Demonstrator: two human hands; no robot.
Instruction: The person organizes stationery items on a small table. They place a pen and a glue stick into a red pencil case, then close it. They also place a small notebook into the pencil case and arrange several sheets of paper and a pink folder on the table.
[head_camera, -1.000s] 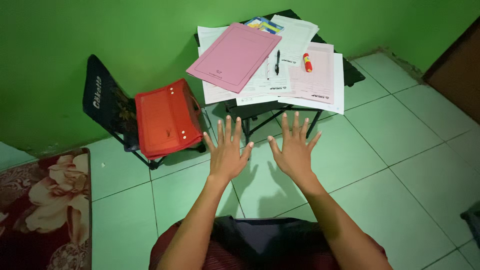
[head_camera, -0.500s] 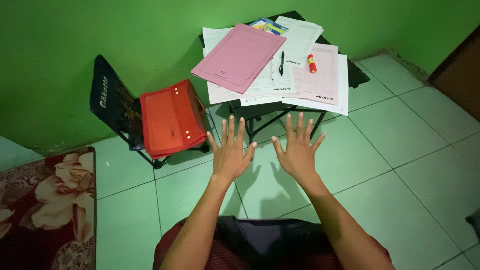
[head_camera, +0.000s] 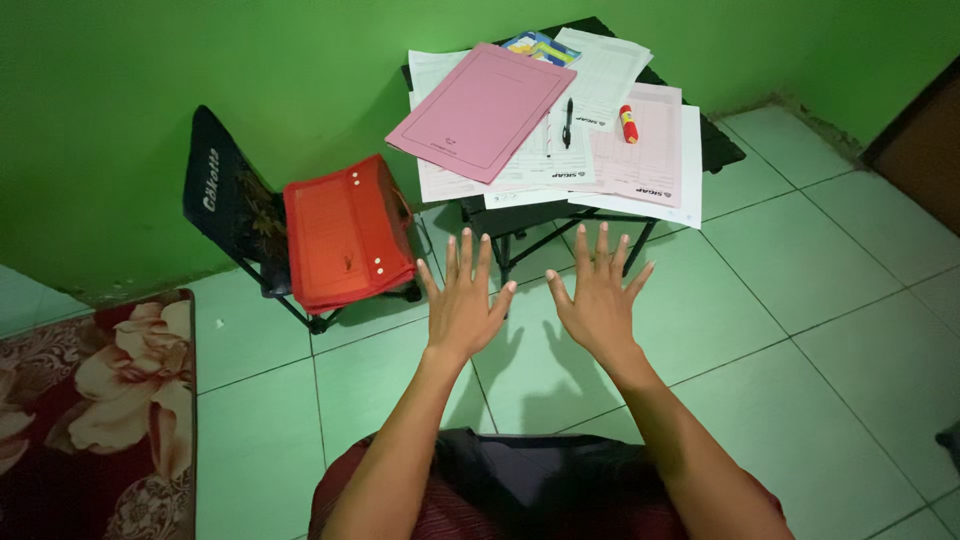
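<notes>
My left hand (head_camera: 463, 300) and my right hand (head_camera: 598, 295) are stretched out side by side above the tiled floor, palms down, fingers spread, holding nothing. Beyond them stands a small black folding table (head_camera: 718, 150) covered with papers. A pink folder (head_camera: 482, 110) lies on its left part, a black pen (head_camera: 567, 122) in the middle, a red glue stick (head_camera: 628, 123) to the right on a pink form (head_camera: 640, 155). A small blue and yellow packet (head_camera: 540, 46) lies at the back of the table.
A low black folding chair (head_camera: 225, 200) at the left holds a stack of red folders (head_camera: 345, 232). A dark red flowered rug (head_camera: 95, 410) lies bottom left. Green walls run behind; a brown door (head_camera: 925, 150) is at the right.
Both hands stay spread and almost still. The view has shifted slightly, so the table and chair sit a little further right in the frame.
</notes>
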